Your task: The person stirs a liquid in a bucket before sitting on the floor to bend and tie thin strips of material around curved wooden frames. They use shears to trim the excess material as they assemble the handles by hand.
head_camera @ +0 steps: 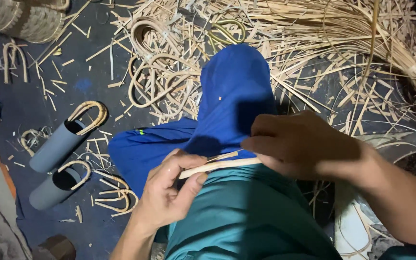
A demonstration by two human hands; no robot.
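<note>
A pale cane strip point(217, 165) lies across my lap, over blue trousers point(232, 96) and a teal shirt point(246, 216). My left hand point(172, 190) pinches its left end between thumb and fingers. My right hand point(299, 144) closes over its right end, which is hidden under the fingers. A thinner sliver point(225, 156) splits off just above the strip between the two hands.
Two grey tubes point(56, 147) point(54, 187) with bent cane loops in their mouths lie at the left. Loose cane loops point(152, 82) and a heap of cane strips point(343, 29) cover the dark floor ahead. A woven basket point(25, 17) sits top left.
</note>
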